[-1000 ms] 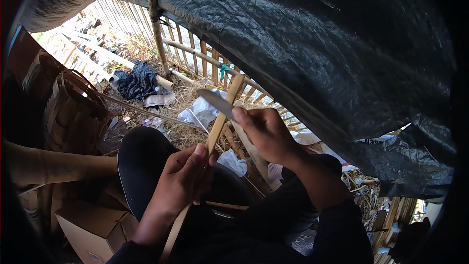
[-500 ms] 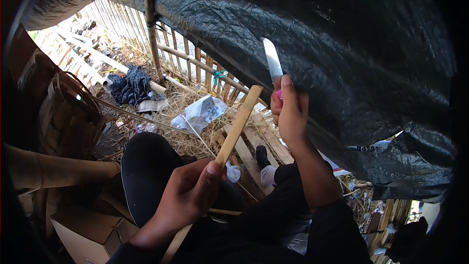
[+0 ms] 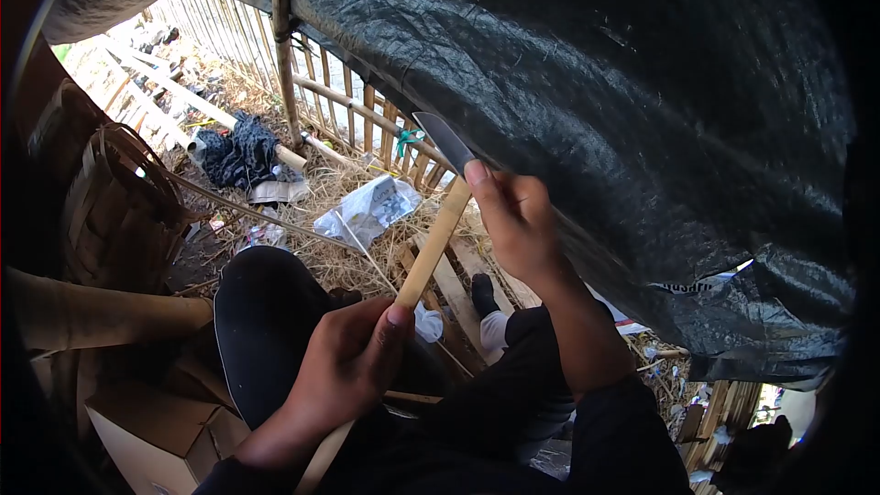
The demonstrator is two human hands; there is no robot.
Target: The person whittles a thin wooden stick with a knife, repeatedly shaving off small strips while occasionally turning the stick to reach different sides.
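My left hand point(image 3: 353, 357) is closed around a flat, pale bamboo strip point(image 3: 433, 247), thumb on top. The strip slants from the lower middle up to the right, its far end near my other hand. My right hand point(image 3: 518, 220) grips a knife point(image 3: 444, 141) whose blade points up and to the left. The blade's base lies at or very near the strip's upper end; whether they touch is unclear. The knife's handle is hidden inside my fingers, and my right thumb rests by the base of the blade.
A dark tarp point(image 3: 660, 128) hangs at the right, beside a bamboo fence point(image 3: 344, 101). Woven baskets point(image 3: 119, 211) and a thick bamboo pole point(image 3: 119, 313) are at the left, above a cardboard box point(image 3: 156, 431). A plastic bag point(image 3: 371, 206) lies on straw.
My right hand has come down and left to the strip's upper end, and the knife has tilted from nearly upright to leaning left. My left hand still holds the strip.
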